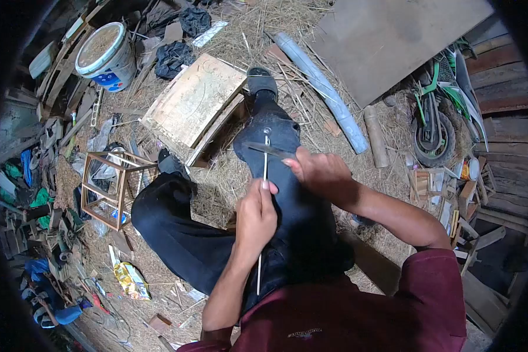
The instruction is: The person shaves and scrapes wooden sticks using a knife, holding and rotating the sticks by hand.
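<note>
A thin pale stick (266,167) runs upright in the view over my dark trouser leg, its top end near my knee. My left hand (257,212) is closed around the stick, thumb along it, and the stick's lower end (259,276) comes out below the hand. My right hand (322,173) grips a knife by its handle, which is mostly hidden in the fingers. The knife's blade (266,150) points left and lies across the stick above my left hand, close to my knee.
A wooden box (195,100) stands beyond my legs, with a small wooden frame cage (114,185) to its left. A white bucket (107,58) is at the upper left. A grey pipe (322,91), a large board (393,41) and a wheel (434,138) lie to the right.
</note>
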Action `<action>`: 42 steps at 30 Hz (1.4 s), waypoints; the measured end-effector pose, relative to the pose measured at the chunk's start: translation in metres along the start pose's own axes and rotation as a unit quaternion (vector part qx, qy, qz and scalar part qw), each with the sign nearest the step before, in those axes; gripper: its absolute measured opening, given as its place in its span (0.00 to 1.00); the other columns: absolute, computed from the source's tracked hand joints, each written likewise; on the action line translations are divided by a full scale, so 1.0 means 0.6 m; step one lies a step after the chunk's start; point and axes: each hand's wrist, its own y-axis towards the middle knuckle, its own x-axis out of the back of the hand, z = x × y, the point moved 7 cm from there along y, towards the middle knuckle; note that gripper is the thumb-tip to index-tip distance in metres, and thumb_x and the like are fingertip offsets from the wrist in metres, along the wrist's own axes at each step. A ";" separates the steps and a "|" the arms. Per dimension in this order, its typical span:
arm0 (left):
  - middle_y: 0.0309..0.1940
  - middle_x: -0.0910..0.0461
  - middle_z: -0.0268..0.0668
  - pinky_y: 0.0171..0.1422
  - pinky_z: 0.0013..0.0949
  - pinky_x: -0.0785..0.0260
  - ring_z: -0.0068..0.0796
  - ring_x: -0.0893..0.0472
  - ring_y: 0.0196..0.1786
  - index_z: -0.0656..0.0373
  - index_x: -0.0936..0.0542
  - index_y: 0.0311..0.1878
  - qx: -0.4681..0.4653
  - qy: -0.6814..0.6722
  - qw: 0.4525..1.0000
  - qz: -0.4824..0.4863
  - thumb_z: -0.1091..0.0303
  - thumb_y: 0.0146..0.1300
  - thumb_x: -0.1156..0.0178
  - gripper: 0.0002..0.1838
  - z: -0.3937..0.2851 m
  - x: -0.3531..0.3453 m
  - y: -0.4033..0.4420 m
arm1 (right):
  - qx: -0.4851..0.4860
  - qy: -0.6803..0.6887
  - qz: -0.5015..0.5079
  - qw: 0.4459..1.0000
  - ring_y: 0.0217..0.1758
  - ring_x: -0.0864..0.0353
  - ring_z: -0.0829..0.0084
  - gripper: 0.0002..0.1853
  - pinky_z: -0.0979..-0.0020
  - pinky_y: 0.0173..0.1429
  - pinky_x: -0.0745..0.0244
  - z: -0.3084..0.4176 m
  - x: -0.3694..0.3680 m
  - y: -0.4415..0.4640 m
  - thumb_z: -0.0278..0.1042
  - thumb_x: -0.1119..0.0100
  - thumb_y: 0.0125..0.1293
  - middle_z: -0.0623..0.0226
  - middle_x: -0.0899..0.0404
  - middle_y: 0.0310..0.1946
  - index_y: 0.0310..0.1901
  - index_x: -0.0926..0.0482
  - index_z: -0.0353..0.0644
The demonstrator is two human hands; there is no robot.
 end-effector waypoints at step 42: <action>0.15 0.28 0.41 0.21 0.33 0.40 0.22 0.28 0.15 0.63 0.25 0.34 0.046 -0.001 0.998 0.042 0.70 0.72 0.50 0.10 -0.001 -0.007 -0.034 | -0.025 -0.013 0.019 0.999 0.09 0.30 0.70 0.20 0.70 0.16 0.35 -0.021 -0.001 -0.004 0.58 0.47 0.68 0.73 0.33 0.08 0.24 0.29 0.53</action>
